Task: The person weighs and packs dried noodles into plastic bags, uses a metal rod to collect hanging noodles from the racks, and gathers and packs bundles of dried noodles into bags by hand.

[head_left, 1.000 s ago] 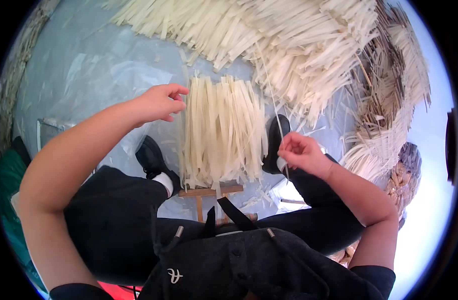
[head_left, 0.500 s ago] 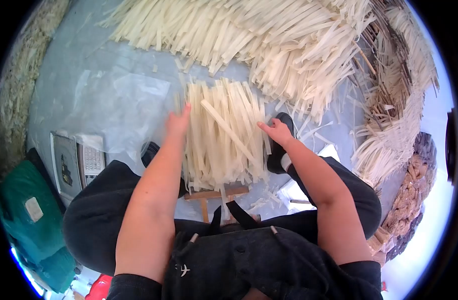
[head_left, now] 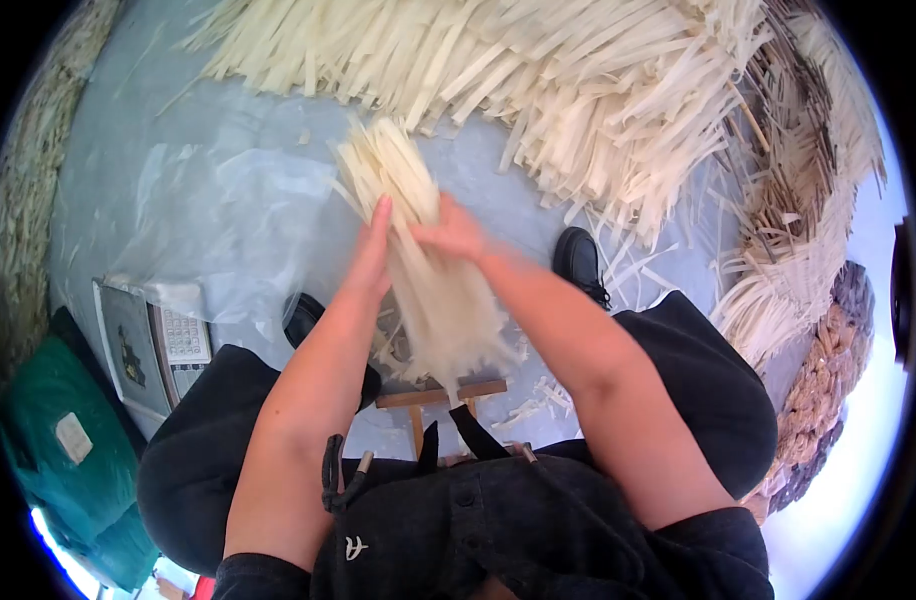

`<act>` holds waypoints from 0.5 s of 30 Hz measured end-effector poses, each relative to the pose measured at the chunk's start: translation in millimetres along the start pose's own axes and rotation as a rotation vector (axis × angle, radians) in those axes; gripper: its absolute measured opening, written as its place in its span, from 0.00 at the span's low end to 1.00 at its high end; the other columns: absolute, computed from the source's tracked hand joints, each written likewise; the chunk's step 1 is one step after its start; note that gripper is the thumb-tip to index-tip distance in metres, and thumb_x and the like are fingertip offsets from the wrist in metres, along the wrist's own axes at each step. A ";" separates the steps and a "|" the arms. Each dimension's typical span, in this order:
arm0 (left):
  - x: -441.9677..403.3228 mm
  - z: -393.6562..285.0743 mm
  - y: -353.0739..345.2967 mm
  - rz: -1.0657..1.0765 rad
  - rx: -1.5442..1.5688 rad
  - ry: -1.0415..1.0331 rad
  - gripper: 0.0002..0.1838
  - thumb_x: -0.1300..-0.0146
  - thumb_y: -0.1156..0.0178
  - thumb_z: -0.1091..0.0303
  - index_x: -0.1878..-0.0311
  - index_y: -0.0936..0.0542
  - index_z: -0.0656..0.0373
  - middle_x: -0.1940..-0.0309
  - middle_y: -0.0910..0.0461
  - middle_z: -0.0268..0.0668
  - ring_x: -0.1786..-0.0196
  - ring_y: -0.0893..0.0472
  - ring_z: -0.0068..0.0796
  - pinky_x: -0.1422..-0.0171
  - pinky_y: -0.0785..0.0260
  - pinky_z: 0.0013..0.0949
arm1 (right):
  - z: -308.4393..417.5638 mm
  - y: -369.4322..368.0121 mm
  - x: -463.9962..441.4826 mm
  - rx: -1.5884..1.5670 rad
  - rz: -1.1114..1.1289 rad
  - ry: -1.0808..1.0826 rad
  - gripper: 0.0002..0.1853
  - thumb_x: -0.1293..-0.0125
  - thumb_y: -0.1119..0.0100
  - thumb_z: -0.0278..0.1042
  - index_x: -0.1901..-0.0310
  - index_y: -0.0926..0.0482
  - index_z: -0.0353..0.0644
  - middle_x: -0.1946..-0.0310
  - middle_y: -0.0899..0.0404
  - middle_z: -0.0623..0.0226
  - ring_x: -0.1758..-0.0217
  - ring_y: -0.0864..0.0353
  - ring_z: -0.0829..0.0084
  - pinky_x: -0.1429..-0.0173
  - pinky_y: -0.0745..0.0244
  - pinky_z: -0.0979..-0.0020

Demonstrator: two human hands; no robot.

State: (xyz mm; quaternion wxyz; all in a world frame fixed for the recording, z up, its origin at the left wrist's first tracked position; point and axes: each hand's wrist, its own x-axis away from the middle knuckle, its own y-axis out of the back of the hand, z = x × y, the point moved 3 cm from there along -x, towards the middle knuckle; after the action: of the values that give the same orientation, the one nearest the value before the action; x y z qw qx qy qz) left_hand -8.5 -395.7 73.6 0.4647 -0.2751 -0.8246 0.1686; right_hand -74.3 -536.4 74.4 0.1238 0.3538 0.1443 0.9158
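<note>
A bundle of pale, flat strips (head_left: 433,290) is squeezed between my two hands, in front of my body. My left hand (head_left: 375,240) presses on its left side, thumb pointing up along the strips. From the right, my right hand (head_left: 454,230) wraps round the upper part, its fingers partly hidden behind the strips. The bundle's upper end fans out a little, and its lower end is smeared by motion. Just below that lower end stands a small wooden frame (head_left: 440,392) between my legs.
A large heap of similar strips (head_left: 478,70) spreads across the far floor. Woven strip work with brown sticks (head_left: 778,200) lines the right. Clear plastic sheeting (head_left: 218,220) lies to the left, near a scale with a keypad (head_left: 186,335). A green bag (head_left: 68,450) sits at lower left.
The strips were a wide, flat spread with my hands open at either side. Now both hands have closed in, gathering them into a narrow bundle that leans up and left.
</note>
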 end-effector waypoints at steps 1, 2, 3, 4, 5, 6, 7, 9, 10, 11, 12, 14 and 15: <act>-3.8 -4.0 -5.3 -0.022 0.041 -0.072 0.44 0.33 0.46 0.36 0.25 0.44 0.58 0.30 0.36 0.45 0.30 0.33 0.40 0.28 0.36 0.43 | 5.4 7.8 -8.1 0.041 -0.001 0.048 0.58 0.58 0.28 0.63 0.32 0.39 0.27 0.40 0.28 0.39 0.35 0.27 0.49 0.31 0.33 0.60; -9.5 -2.0 -6.9 -0.028 0.046 -0.070 0.44 0.33 0.46 0.36 0.25 0.44 0.58 0.30 0.36 0.45 0.30 0.33 0.40 0.28 0.36 0.43 | 9.1 16.9 -13.6 0.044 0.006 0.045 0.58 0.58 0.28 0.63 0.32 0.39 0.27 0.40 0.28 0.39 0.35 0.27 0.49 0.31 0.33 0.60; -15.5 0.1 -8.5 -0.066 0.030 -0.080 0.45 0.33 0.46 0.35 0.25 0.44 0.59 0.30 0.35 0.45 0.30 0.33 0.40 0.28 0.36 0.42 | 13.5 29.9 -18.2 0.110 -0.032 0.099 0.58 0.58 0.28 0.62 0.32 0.39 0.28 0.40 0.27 0.39 0.36 0.26 0.49 0.31 0.32 0.61; -19.5 2.7 -11.1 -0.102 0.017 -0.094 0.46 0.34 0.46 0.34 0.26 0.44 0.60 0.30 0.35 0.44 0.30 0.33 0.39 0.29 0.36 0.42 | 17.9 41.3 -18.9 0.181 -0.070 0.158 0.57 0.58 0.28 0.62 0.32 0.39 0.29 0.40 0.27 0.40 0.36 0.26 0.49 0.32 0.32 0.61; -18.8 4.9 -16.0 -0.130 0.007 -0.087 0.48 0.35 0.44 0.34 0.26 0.45 0.61 0.30 0.36 0.45 0.30 0.33 0.39 0.28 0.35 0.42 | 12.9 46.4 -20.6 0.192 -0.064 0.163 0.57 0.58 0.28 0.62 0.32 0.39 0.29 0.40 0.27 0.40 0.36 0.26 0.49 0.32 0.32 0.61; -19.2 8.0 -18.7 -0.133 0.017 -0.098 0.48 0.35 0.44 0.34 0.26 0.45 0.61 0.30 0.36 0.45 0.30 0.33 0.39 0.28 0.35 0.42 | 5.8 48.6 -24.3 0.241 -0.030 0.145 0.59 0.57 0.28 0.63 0.30 0.41 0.30 0.38 0.29 0.40 0.34 0.28 0.49 0.30 0.33 0.61; -19.8 12.3 -18.5 -0.189 0.002 -0.062 0.48 0.36 0.40 0.38 0.26 0.45 0.63 0.31 0.35 0.46 0.32 0.31 0.40 0.31 0.34 0.41 | -0.7 51.1 -29.9 0.289 0.004 0.129 0.61 0.57 0.28 0.64 0.28 0.44 0.31 0.36 0.31 0.40 0.32 0.31 0.49 0.29 0.35 0.61; -23.7 16.7 -11.9 -0.251 0.015 0.034 0.48 0.39 0.34 0.42 0.27 0.44 0.64 0.33 0.33 0.47 0.33 0.29 0.41 0.33 0.32 0.42 | 3.1 54.2 -22.7 0.139 0.012 0.033 0.64 0.58 0.27 0.66 0.27 0.47 0.32 0.34 0.34 0.40 0.29 0.34 0.49 0.28 0.37 0.60; -26.5 17.6 -9.4 -0.264 0.025 0.031 0.48 0.39 0.34 0.42 0.27 0.44 0.64 0.33 0.33 0.47 0.33 0.29 0.41 0.33 0.32 0.42 | 2.9 54.3 -16.7 -0.019 0.010 -0.075 0.66 0.58 0.27 0.67 0.25 0.50 0.33 0.32 0.36 0.40 0.27 0.37 0.49 0.26 0.40 0.59; -29.4 17.2 -9.0 -0.274 0.024 0.032 0.48 0.39 0.34 0.42 0.28 0.43 0.64 0.33 0.32 0.47 0.33 0.29 0.41 0.33 0.32 0.43 | 4.5 56.3 -14.4 -0.013 0.023 -0.072 0.66 0.58 0.27 0.67 0.25 0.50 0.33 0.32 0.36 0.40 0.27 0.37 0.49 0.26 0.40 0.59; -31.2 17.0 -8.4 -0.282 0.022 0.035 0.48 0.40 0.34 0.41 0.28 0.42 0.64 0.34 0.31 0.47 0.34 0.28 0.40 0.32 0.31 0.44 | 5.8 58.5 -12.2 -0.136 0.054 -0.076 0.67 0.56 0.27 0.66 0.25 0.54 0.33 0.30 0.41 0.41 0.25 0.41 0.51 0.25 0.43 0.59; -31.7 15.6 -9.9 -0.308 0.034 0.078 0.48 0.39 0.34 0.41 0.28 0.42 0.64 0.35 0.30 0.46 0.34 0.28 0.40 0.32 0.31 0.44 | 5.9 52.6 -7.9 -0.251 0.087 -0.079 0.67 0.54 0.26 0.65 0.24 0.57 0.33 0.27 0.45 0.43 0.22 0.46 0.54 0.24 0.46 0.58; -31.8 16.4 -10.2 -0.328 0.040 0.125 0.47 0.39 0.35 0.40 0.28 0.42 0.64 0.35 0.29 0.46 0.35 0.27 0.39 0.32 0.32 0.45 | 6.3 46.2 -3.3 0.031 0.046 0.020 0.71 0.59 0.26 0.68 0.23 0.58 0.36 0.27 0.48 0.38 0.22 0.47 0.49 0.24 0.46 0.55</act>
State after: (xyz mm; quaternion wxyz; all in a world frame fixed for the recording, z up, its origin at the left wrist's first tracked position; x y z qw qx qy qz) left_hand -12.4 -423.6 49.2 0.5419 -0.1376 -0.8242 0.0896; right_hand -73.3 -579.3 93.1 0.0957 0.3500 0.1517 0.9194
